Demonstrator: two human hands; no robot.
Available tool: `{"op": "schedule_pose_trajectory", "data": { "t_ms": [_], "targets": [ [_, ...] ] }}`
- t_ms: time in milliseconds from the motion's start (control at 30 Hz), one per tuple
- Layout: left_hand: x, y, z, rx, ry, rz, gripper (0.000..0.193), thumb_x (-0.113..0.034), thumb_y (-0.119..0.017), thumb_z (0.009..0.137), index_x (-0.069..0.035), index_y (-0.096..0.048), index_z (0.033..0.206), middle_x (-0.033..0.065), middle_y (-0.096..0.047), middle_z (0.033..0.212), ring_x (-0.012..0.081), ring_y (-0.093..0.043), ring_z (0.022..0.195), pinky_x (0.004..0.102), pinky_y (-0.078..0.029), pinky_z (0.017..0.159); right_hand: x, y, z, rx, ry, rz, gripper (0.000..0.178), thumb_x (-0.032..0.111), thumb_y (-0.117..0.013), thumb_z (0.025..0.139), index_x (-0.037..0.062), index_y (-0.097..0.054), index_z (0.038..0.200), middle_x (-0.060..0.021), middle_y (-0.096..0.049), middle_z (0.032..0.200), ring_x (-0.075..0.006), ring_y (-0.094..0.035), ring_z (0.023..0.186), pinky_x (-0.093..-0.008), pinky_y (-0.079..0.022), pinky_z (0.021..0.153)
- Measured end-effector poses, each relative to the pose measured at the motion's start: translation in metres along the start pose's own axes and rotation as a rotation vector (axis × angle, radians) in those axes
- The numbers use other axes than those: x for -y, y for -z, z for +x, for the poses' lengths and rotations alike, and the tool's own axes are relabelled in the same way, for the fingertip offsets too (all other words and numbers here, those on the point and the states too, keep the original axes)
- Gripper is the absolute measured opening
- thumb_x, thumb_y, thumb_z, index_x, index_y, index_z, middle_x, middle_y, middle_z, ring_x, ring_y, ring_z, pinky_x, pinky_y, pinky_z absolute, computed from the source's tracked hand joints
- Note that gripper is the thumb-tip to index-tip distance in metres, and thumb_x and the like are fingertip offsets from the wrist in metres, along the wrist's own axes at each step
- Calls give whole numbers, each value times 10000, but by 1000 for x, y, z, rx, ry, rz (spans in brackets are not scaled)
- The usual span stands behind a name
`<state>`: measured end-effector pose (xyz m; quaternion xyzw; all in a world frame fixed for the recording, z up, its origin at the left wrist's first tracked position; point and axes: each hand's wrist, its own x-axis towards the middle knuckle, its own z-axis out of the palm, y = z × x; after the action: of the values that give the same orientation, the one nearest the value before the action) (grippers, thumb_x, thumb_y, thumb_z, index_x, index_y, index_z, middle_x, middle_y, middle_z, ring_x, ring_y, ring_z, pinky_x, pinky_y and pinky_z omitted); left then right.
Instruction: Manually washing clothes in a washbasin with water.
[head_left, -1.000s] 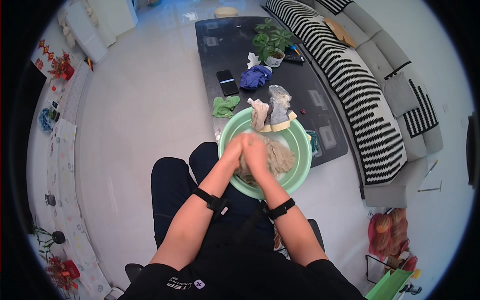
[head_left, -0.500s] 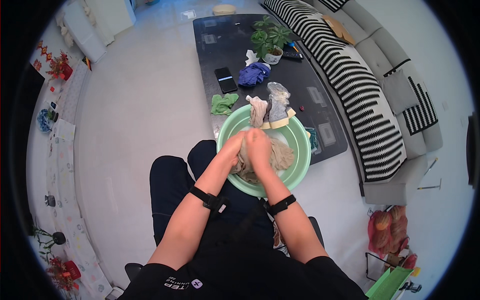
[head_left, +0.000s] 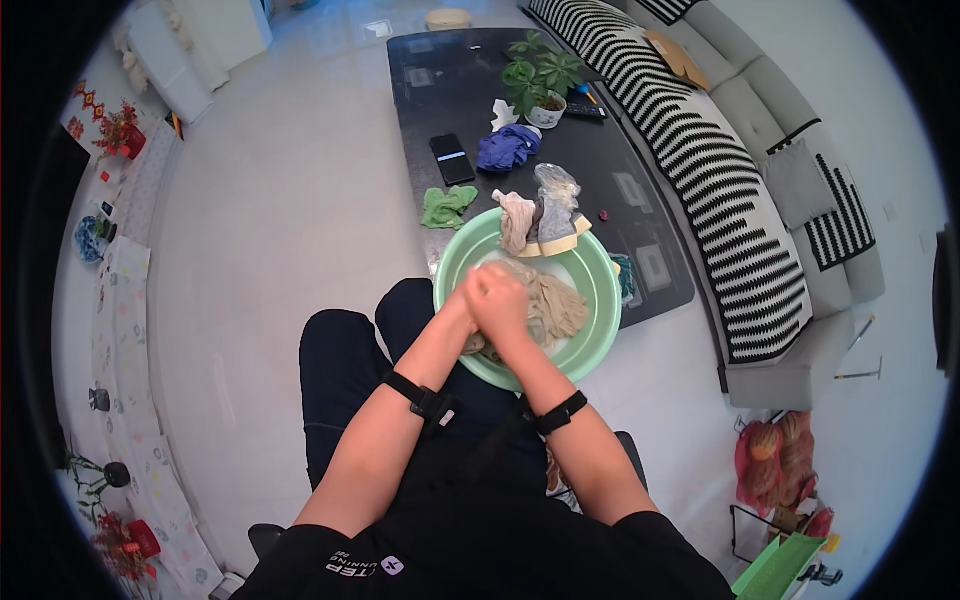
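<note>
A light-green basin (head_left: 604,335) stands at my knees, partly over the table's near end. In it lies a crumpled beige cloth (head_left: 557,308), which looks wet. My right hand (head_left: 499,300) is closed on a bunch of this cloth, pressed up against my left hand (head_left: 464,308). The left hand is closed too, its fingers mostly hidden behind the right, with cloth showing beneath both. Over the basin's far rim hang a pale pink-beige cloth (head_left: 516,222) and a grey cloth with a cream edge (head_left: 556,232).
On the dark table (head_left: 430,100) are a green cloth (head_left: 448,207), a phone (head_left: 453,159), a bunched blue cloth (head_left: 508,148), a potted plant (head_left: 546,108) and a clear plastic bag (head_left: 556,183). A grey sofa (head_left: 790,175) with striped covers runs along the right.
My right hand has shifted left across the cloth and now lies against my left hand. More of the beige cloth shows to its right.
</note>
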<state>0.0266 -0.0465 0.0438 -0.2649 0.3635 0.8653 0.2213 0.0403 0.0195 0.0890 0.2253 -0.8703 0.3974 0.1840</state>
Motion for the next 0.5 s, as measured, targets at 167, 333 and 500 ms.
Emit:
{"op": "schedule_pose_trajectory", "data": {
  "t_ms": [167,333,500],
  "targets": [
    [-7,-17,-9,-31,-34,82,318,-286,-422,852,-17,-516,994,99,-573,903,181,-582,776,310,-475,644,-47,9,4,-72,-413,-145,202,168,-502,775,0,-546,672,-146,-554,708,-333,-533,640,-395,-409,571],
    [-8,4,3,-46,-239,-3,301,-295,-436,839,-30,-534,942,99,-565,839,180,-559,685,300,-445,574,10,10,5,-66,-221,70,181,146,-503,767,0,-543,668,-148,-547,704,-333,-530,640,-388,-408,569],
    [-14,16,4,-7,-132,150,293,-286,-438,854,-21,-525,944,87,-556,859,165,-553,717,283,-445,594,-5,0,1,-63,-120,12,244,177,-479,798,13,-518,620,-129,-533,636,-328,-513,593,-404,-413,556]
  ]
}}
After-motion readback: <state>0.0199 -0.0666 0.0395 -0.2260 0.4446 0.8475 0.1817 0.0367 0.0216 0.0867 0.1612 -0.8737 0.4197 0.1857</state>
